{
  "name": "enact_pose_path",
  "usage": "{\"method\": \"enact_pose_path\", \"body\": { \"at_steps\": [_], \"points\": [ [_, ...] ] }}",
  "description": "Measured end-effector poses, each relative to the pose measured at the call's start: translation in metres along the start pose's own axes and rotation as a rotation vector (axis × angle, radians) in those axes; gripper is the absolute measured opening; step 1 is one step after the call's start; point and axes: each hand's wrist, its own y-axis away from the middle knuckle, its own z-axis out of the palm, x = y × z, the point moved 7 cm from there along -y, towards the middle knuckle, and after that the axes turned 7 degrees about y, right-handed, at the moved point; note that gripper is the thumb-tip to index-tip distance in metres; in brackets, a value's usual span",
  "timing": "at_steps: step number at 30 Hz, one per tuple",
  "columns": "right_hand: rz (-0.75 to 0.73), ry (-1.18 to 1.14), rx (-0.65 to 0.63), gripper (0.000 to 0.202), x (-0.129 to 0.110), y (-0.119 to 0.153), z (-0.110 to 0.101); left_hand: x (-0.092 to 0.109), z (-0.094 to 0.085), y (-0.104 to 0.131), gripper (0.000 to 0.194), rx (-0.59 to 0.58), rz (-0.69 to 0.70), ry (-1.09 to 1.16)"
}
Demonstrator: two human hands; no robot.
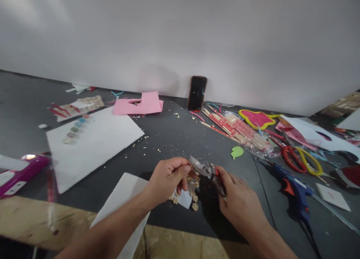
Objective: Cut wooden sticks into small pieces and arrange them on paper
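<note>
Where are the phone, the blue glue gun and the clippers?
Phone point(197, 93): head view, on its dark screen.
Blue glue gun point(298, 193): head view, on its body beside the orange trigger.
Clippers point(207, 171): head view, on the metal part near the pivot.

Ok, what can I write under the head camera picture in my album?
Right hand gripping pruning shears beside the left hand, near small flower shapes on a dark table.
</note>
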Motion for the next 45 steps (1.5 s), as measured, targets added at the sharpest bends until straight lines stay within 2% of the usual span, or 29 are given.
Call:
{"method": "enact_pose_path", "body": {
  "at_steps": [6, 11, 17, 27, 36, 45],
  "points": [
    [0.049, -0.044, -0.056, 0.041, 0.0038, 0.0003, 0.0014, -0.0009, -0.0010, 0.0001, 0.018, 0.046, 0.054, -0.084],
    [0.059, -0.032, 0.001, 0.049, 0.0037, -0.0029, -0.0024, -0.0004, -0.0030, 0.0004, 0.018, 0.094, 0.108, -0.151],
    [0.044, 0.005, 0.018, 0.055, 0.0031, -0.0031, -0.0007, -0.0027, -0.0016, 0.0008, 0.021, 0.041, 0.110, -0.117],
    [0.017, -0.038, 0.029, 0.058, 0.0038, -0.0001, -0.0007, -0.0040, 0.0064, 0.0007, 0.028, -0.117, -0.004, 0.092],
    [-0.004, -0.015, 0.024, 0.055, -0.0015, 0.0032, 0.0009, -0.0023, 0.0046, 0.0030, 0.029, -0.066, -0.002, 0.048],
    [-0.019, -0.199, -0.112, 0.038, -0.0044, 0.0039, -0.0009, 0.0009, 0.0033, 0.0040, 0.031, -0.076, 0.110, -0.047]
  ]
}}
